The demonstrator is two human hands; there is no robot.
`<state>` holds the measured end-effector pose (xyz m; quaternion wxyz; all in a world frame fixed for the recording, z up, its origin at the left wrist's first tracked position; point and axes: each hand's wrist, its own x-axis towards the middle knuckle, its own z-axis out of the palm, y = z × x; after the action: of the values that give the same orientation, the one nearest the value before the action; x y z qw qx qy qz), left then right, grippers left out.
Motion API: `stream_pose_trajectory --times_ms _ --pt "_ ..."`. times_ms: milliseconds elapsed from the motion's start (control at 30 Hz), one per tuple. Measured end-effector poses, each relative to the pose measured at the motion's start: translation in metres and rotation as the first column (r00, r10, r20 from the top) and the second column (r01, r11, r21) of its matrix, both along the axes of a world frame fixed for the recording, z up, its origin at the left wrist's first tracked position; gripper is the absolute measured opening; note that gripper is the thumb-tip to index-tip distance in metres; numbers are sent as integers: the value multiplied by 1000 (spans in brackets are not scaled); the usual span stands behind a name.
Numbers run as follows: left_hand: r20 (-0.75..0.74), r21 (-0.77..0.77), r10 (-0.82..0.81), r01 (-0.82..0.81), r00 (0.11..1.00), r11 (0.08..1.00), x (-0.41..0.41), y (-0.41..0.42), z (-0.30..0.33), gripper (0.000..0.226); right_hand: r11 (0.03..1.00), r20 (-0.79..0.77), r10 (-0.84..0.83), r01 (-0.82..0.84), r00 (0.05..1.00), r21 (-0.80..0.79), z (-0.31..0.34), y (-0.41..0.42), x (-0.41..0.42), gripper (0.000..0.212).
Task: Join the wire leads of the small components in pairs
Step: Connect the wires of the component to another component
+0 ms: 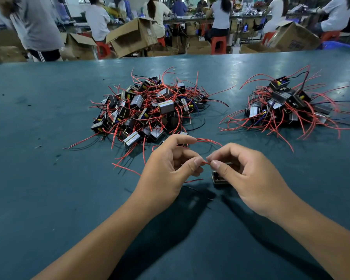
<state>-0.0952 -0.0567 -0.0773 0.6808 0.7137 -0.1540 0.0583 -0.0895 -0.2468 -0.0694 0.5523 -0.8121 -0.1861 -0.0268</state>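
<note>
Head view: the left hand [168, 170] and right hand [249, 174] each pinch one end of a short red wire lead [206, 163] between thumb and forefinger, near the tabletop's [49, 118] middle. A small component [219, 178] sits under the right hand; two component piles [148, 106] [287, 104] lie toward the far edge.
</note>
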Motion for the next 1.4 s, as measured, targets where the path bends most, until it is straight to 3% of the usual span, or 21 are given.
stream_pose_trajectory --times_ms 100,233,333,433,633,967,1033,1167,1267,1400 --pt "-34 -15 57 -58 998 998 2 1 0 26 1000 59 16 -16 998 -3 3 0 -2 12" --pt "-39 -12 87 -88 995 996 1 1 1 25 993 22 108 -107 994 -52 2 1 -4 15" --pt "-39 -8 99 -100 994 995 0 0 1 25 997 47 62 -60 997 -39 -1 1 -4 9" --pt "-37 0 90 -90 995 996 -1 -1 2 26 1000 54 13 -13 998 -7 -3 2 -3 16" --pt "-31 17 39 -39 999 999 -3 -3 4 29 994 188 -69 84 980 -73 -5 9 -1 8" --pt "-104 228 -111 132 988 965 -4 26 17 70 990 110 -133 138 985 -33 -7 6 -2 11" --pt "-75 289 -135 151 988 945 -5 28 20 64 990 93 -132 136 987 -35 -8 7 -3 10" --pt "50 638 -167 98 985 764 -6 30 20 23 992 105 -117 122 988 -42 -9 8 -5 10" --pt "73 659 -181 89 981 747 -6 27 18 7 990 118 -126 133 985 -49 -10 9 -7 10" --pt "63 624 -105 43 992 780 -4 28 13 7 986 111 -156 162 982 -49 -8 9 -7 10"
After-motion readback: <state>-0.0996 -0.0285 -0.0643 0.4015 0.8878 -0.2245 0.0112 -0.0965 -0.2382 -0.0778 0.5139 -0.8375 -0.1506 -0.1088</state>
